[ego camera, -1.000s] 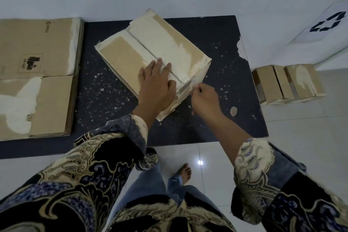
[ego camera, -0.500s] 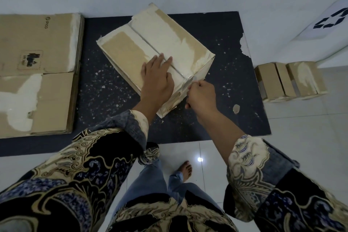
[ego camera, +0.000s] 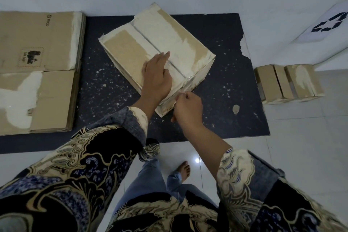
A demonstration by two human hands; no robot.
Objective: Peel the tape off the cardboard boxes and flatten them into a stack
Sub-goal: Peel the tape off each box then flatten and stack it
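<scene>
A worn cardboard box [ego camera: 131, 49] with torn white patches stands on the dark floor mat [ego camera: 222, 81]. Clear tape [ego camera: 180, 70] runs along its top seam and down the near side. My left hand [ego camera: 157, 79] presses flat on the box top beside the seam. My right hand [ego camera: 186, 107] is at the near side of the box, fingers curled and pinching the tape end there. A stack of flattened cardboard [ego camera: 37, 69] lies on the left part of the mat.
A smaller taped box [ego camera: 288, 83] sits on the tiled floor to the right of the mat. A white sheet with a recycling symbol [ego camera: 329, 24] lies at the far right. Paper crumbs dot the mat. My bare foot [ego camera: 183, 169] is on the tiles below.
My right hand has drawn back toward me from the box's near edge, still pinching the tape. My left hand has stayed flat on the box top.
</scene>
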